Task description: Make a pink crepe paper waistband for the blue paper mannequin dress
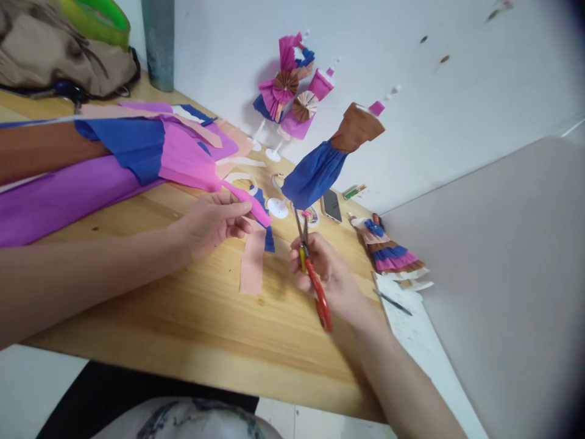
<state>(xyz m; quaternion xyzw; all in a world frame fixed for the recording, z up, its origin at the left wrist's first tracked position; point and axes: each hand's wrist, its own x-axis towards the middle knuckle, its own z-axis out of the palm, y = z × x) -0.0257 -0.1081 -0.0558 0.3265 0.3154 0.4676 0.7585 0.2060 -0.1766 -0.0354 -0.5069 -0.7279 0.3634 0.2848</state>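
From the head cam, the left hand [208,227] has a bright pink strip [256,207] pinched between thumb and fingers, held over the desk [192,317] with its free end angled down toward the right. Behind it there's a wider pink sheet [189,160], and I honestly can't tell if the two are joined. The right hand [328,268] is wrapped around red-handled scissors [317,289], blades a bit apart, tips pointing away from the body near the blue skirt of a brown-and-blue mini dress [315,174] on a stand. The blades aren't touching the strip. Between the hands, a peach strip [252,262] lies on the wood, just beside some blue scraps [269,239]. Further back, two more dressed-up stands [292,91] sit by the wall, and a phone [331,205] lies off to the right, beyond the scissors.
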